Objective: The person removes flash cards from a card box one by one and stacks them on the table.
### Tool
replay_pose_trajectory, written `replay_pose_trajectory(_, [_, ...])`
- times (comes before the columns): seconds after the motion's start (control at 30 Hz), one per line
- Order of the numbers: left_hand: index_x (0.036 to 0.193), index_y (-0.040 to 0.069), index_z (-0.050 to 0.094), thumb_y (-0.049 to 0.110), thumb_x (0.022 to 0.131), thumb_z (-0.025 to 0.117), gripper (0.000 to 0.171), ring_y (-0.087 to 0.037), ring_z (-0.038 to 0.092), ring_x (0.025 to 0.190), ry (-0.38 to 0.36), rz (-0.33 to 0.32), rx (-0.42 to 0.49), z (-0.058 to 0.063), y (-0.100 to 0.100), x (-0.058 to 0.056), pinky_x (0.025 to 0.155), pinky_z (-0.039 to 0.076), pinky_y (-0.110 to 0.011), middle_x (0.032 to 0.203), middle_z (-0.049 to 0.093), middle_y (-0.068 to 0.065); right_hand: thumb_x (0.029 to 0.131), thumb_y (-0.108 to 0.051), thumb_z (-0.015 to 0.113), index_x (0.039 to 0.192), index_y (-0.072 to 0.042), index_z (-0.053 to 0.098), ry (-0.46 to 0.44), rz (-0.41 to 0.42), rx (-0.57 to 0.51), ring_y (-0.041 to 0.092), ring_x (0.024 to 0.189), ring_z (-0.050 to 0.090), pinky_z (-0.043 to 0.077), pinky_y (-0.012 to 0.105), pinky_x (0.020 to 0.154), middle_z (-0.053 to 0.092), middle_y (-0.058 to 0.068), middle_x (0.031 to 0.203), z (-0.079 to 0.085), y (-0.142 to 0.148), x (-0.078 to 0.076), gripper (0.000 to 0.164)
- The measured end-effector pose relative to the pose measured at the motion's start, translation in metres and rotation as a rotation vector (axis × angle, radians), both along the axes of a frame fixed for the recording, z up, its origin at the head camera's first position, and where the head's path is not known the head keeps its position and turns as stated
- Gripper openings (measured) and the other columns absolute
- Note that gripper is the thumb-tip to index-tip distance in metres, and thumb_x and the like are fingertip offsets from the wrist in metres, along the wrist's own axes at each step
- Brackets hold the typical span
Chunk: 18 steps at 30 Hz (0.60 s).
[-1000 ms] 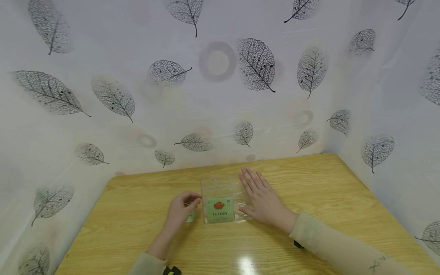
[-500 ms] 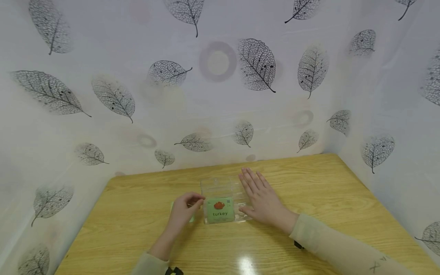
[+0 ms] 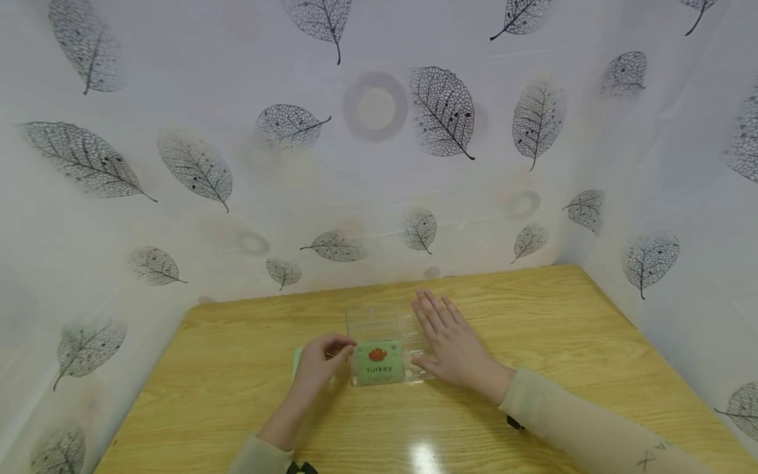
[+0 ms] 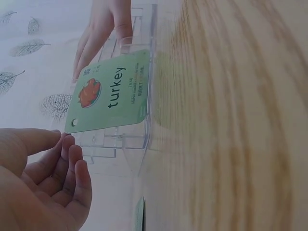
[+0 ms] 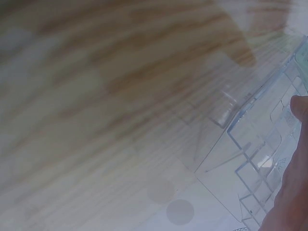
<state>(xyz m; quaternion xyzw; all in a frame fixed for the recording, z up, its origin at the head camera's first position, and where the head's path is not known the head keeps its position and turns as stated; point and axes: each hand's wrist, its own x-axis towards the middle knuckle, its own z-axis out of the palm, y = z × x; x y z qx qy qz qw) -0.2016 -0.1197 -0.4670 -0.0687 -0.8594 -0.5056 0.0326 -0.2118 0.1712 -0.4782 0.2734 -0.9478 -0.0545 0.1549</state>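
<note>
Head view: I have the turkey card over the left part of the clear plastic tray, on the worktop. Left hand narrow, fingers curled, thumb and index tips almost together at the card's holed corner; I can't tell if they grip it. Right hand flat, fingers straight, resting on the tray's right side. Second green card just beside the tray, mostly hidden by the left hand.

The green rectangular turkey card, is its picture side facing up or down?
Up: on the green rectangular turkey card, the reddish roast bird and printed word both show in the head view.
</note>
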Motion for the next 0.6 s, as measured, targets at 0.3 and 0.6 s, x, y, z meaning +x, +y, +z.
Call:
replay_pose_trajectory(0.3, [0.104,0.001,0.078,0.005,0.097,0.075,0.008,-0.01,0.064,0.083,-0.006,-0.014,0.008,0.0008,0.001,0.0021,0.071,0.053,-0.017,0.095,0.078,-0.011,0.097,-0.071,0.059,0.168,0.0,0.016,0.007,0.004,-0.009,0.036,0.166,0.011,0.014,0.054,0.135,0.011,0.02,0.178,-0.0016,0.0002,0.0004,0.108])
replay_pose_trajectory(0.6, [0.102,0.001,0.079,0.002,0.094,0.077,0.008,-0.01,0.065,0.082,0.012,-0.013,0.002,-0.0014,0.0015,0.0009,0.072,0.054,-0.018,0.094,0.078,-0.011,0.097,-0.072,0.057,0.169,-0.001,0.013,-0.002,-0.002,0.0,0.036,0.167,0.008,0.013,0.053,0.136,0.007,0.019,0.179,-0.0025,0.0005,-0.0006,0.109])
